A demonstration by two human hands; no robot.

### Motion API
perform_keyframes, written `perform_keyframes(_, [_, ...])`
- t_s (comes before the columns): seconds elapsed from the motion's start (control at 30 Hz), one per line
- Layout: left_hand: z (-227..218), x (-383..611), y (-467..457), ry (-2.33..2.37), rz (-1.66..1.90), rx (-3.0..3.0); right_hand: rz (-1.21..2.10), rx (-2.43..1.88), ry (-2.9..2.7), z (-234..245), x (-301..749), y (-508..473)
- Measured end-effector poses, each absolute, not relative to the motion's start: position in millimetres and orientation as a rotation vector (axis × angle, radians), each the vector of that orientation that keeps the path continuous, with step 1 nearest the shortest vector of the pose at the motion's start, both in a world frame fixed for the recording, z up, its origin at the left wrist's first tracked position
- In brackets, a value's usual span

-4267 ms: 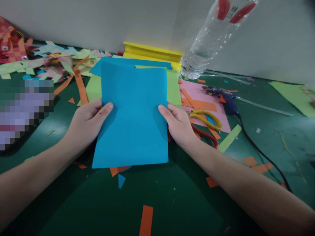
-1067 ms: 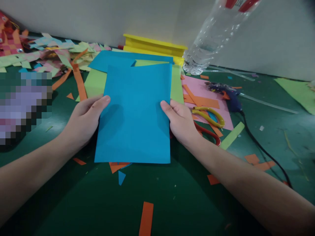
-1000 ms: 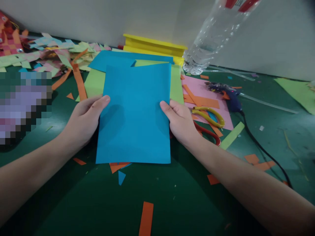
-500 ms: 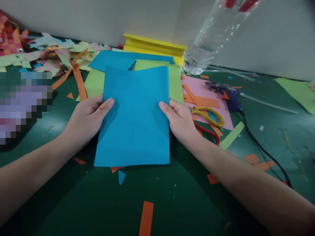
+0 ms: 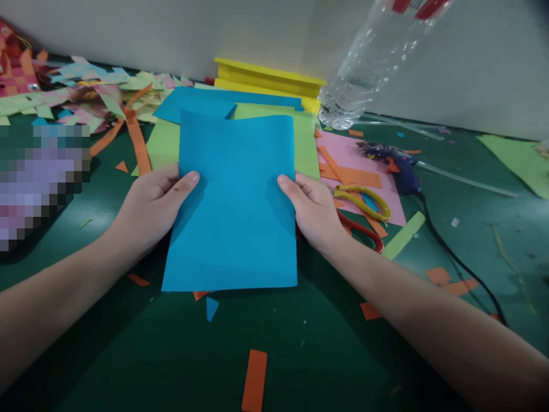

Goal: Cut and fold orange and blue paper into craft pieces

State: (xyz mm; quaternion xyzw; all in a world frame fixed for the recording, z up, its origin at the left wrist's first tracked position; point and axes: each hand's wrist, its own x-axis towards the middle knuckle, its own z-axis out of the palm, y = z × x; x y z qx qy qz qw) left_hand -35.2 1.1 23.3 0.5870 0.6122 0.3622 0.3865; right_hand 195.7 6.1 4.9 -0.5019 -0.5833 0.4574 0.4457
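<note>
Between my hands is a sheet of blue paper, raised off the dark green table. My left hand pinches its left edge, thumb on the front face and fingers behind. On the opposite edge my right hand grips it the same way. The sheet's top edge dips a little in the middle. Behind it lie another blue sheet and a light green sheet, both partly hidden. Close beside my right hand are scissors with a yellow and a red handle loop; their blades are hidden.
A glue gun with a black cord rests at the right, by a pink sheet. A clear bottle and folded yellow paper are at the back. Paper scraps heap at far left, beyond a pixelated object.
Both hands keep their hold. The blue sheet has shifted very slightly, its upper left corner a little higher and its lower edge a bit wider.
</note>
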Motion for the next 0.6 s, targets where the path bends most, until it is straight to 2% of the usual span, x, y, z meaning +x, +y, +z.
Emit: perform_keyframes(0.6, [17.0, -37.8, 1.6, 1.573, 0.921, 1.569, 1.045, -1.249, -1.560, 2.6, 194.5, 5.8])
